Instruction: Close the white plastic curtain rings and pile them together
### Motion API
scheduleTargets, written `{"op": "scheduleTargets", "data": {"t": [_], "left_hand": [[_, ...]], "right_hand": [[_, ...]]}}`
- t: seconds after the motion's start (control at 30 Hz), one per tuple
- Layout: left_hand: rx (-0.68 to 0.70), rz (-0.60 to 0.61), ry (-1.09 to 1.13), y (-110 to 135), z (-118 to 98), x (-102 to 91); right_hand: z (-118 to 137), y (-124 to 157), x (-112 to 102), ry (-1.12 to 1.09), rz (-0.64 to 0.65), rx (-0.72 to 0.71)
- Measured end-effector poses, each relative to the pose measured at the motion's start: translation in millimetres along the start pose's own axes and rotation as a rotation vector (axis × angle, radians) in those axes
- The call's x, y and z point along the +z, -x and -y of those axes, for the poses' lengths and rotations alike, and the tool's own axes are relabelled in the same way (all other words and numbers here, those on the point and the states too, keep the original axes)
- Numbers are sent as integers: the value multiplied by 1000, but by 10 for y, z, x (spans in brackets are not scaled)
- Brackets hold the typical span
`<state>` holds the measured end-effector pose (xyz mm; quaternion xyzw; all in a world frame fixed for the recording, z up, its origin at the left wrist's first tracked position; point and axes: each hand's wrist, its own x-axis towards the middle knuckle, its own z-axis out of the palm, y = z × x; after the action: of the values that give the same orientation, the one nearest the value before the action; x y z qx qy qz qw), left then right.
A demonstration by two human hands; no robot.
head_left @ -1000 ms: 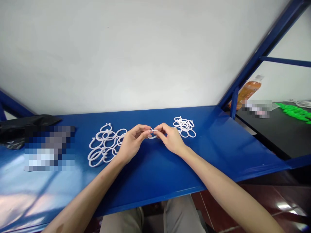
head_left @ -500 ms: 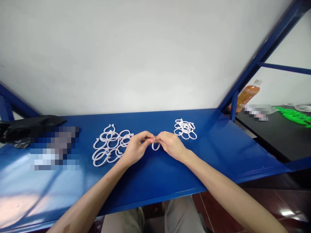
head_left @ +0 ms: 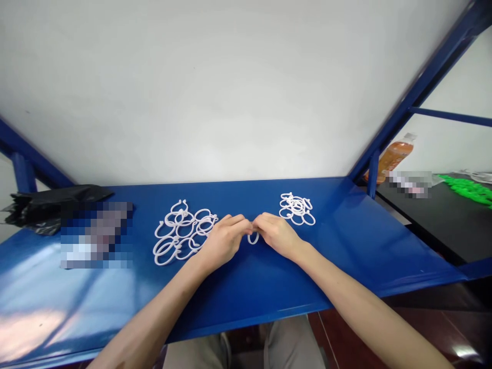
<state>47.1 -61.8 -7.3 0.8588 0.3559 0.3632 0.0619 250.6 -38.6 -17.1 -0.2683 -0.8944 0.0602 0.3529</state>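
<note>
White thin plastic-looking ring [head_left: 253, 243] is pinched between the left hand [head_left: 228, 237] and right hand [head_left: 278, 234] over the glossy blue desk [head_left: 265, 287].
Its handling is judged unfinished. Loose white rings [head_left: 176, 239], one plainly gapped, are spread beside the left; a tighter white cluster [head_left: 297, 206] is gathered beyond the right; which group is finished cannot be told.
</note>
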Motion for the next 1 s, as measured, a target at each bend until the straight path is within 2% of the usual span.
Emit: {"op": "scheduleTargets", "data": {"t": [0.17,0.23,0.3,0.4,0.5,0.57,0.67,0.83,1.0], "left_hand": [[-130,-220,-40,-41,-6,-15],[-201,-293,-60,-48,4,-16],[-233,-312,-60,-48,17,-6],[-234,-298,-45,-48,31,17],[-259,-303,-27,-60,33,32],[-270,-275,-20,-71,38,33],[-266,-170,-92,-84,69,9],[-364,3,-489,-51,208,-120],[-478,149,-674,43,339,-234]], "right_hand": [[70,-102,-40,-209,-180,320],[75,-131,-62,-302,-176,426],[76,-142,-88,-383,-148,489],[88,-131,-126,-415,-122,495],[94,-108,-142,-285,-101,338],[67,-91,-145,-153,-91,248],[-48,-55,-194,40,-58,227],[-335,54,-472,343,-76,400],[-504,159,-631,421,-55,540]]}}
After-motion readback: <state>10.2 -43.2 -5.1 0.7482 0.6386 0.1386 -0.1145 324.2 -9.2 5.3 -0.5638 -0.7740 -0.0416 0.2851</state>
